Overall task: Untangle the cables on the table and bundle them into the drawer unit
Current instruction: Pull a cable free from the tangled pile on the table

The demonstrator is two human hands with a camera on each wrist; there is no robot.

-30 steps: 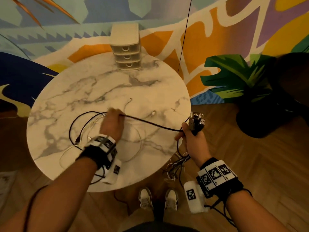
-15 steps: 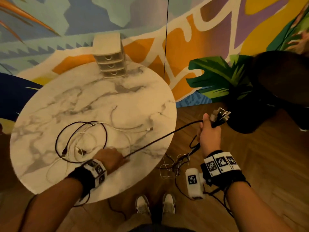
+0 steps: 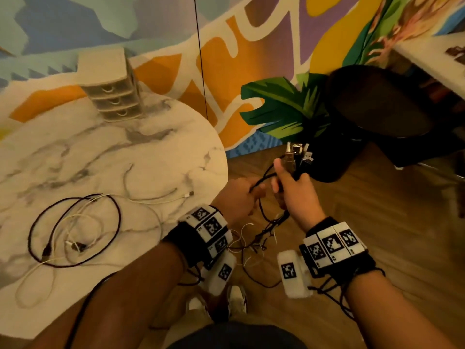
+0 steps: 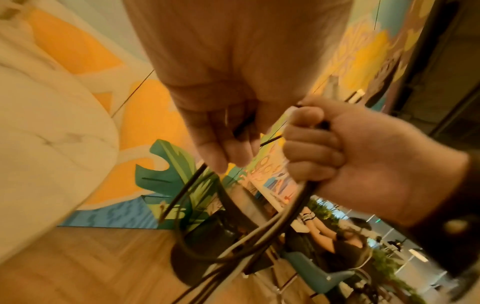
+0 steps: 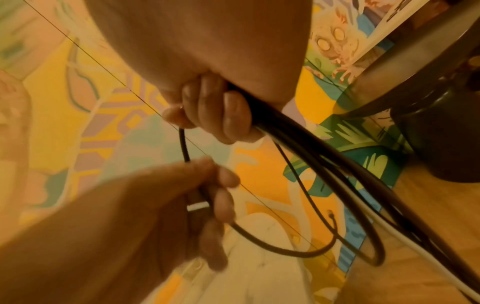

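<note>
Off the table's right edge, my right hand (image 3: 283, 183) grips a bundle of cables (image 5: 306, 133) in a fist, with their plugs (image 3: 298, 152) sticking up above the thumb. My left hand (image 3: 253, 195) is right beside it and pinches one thin black cable (image 5: 185, 148) that runs into the right fist. Below both hands the bundle hangs in a tangle (image 3: 264, 233) toward the floor. A black cable loop (image 3: 118, 217) and white cables (image 3: 156, 200) still lie on the marble table (image 3: 75, 152). The beige drawer unit (image 3: 110, 91) stands at the table's far edge, all three drawers closed.
A dark round stool or bin (image 3: 377, 102) and a black pot (image 3: 329, 157) stand on the wooden floor just right of my hands. The painted wall (image 3: 251, 46) runs behind the table. My shoes (image 3: 236, 298) are below.
My left hand has left the table and travelled right along the black cable until it met the right hand. The stretched cable now hangs slack. The right hand pulled back slightly.
</note>
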